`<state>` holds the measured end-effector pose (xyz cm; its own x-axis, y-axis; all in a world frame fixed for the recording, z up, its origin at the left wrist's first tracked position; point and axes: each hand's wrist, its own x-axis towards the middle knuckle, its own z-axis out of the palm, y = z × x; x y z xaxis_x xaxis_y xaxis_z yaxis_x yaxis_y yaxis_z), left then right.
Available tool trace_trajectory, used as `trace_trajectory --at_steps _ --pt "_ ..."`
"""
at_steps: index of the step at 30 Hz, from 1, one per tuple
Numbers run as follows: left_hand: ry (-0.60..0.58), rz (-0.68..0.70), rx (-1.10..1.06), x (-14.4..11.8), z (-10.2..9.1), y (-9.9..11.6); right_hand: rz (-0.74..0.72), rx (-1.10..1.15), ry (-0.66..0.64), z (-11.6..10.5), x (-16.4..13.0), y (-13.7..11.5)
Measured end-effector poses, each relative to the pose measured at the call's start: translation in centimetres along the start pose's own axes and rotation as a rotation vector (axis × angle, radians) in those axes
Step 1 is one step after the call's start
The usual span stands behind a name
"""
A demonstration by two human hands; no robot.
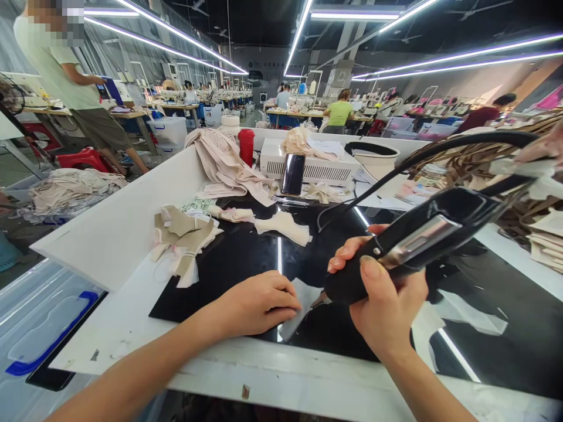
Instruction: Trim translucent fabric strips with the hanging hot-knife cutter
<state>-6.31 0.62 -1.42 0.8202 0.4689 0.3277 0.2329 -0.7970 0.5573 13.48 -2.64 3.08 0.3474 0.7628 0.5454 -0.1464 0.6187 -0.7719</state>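
Observation:
My right hand point(382, 299) grips a black corded hand tool point(422, 237) with a metal strip along its body. Its tip points down at a small pale fabric piece point(295, 310) lying on the glossy black work surface point(246, 258). My left hand point(259, 302) rests flat on the left part of that fabric piece, fingers together, pressing it against the surface. The tool's black cable point(440, 149) arcs up and off to the right.
Beige fabric scraps point(185, 240) and cut pieces point(284, 225) lie at the back of the black surface, with a phone point(293, 174) leaning on a white box point(316, 167) and a red cup point(246, 146). A white partition point(118, 217) borders the left. Stacked pieces point(541, 234) sit right. Other people work behind.

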Motion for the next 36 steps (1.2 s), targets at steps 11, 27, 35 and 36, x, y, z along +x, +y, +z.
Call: trace_trajectory --at_steps 11,27,35,36 --pt "-0.036 -0.04 -0.01 0.0 0.0 -0.1 0.037 0.083 0.039 0.2 -0.8 -1.0" --pt "-0.061 -0.06 -0.012 0.0 -0.3 0.5 0.089 0.109 0.022 0.5 -1.6 -1.5" --pt "-0.069 -0.054 -0.019 0.2 -0.3 0.6 0.106 0.108 -0.005 1.1 -2.7 -1.6" --pt "-0.07 -0.056 -0.018 0.2 -0.3 0.6 0.111 0.109 -0.003 1.2 -2.7 -1.6"
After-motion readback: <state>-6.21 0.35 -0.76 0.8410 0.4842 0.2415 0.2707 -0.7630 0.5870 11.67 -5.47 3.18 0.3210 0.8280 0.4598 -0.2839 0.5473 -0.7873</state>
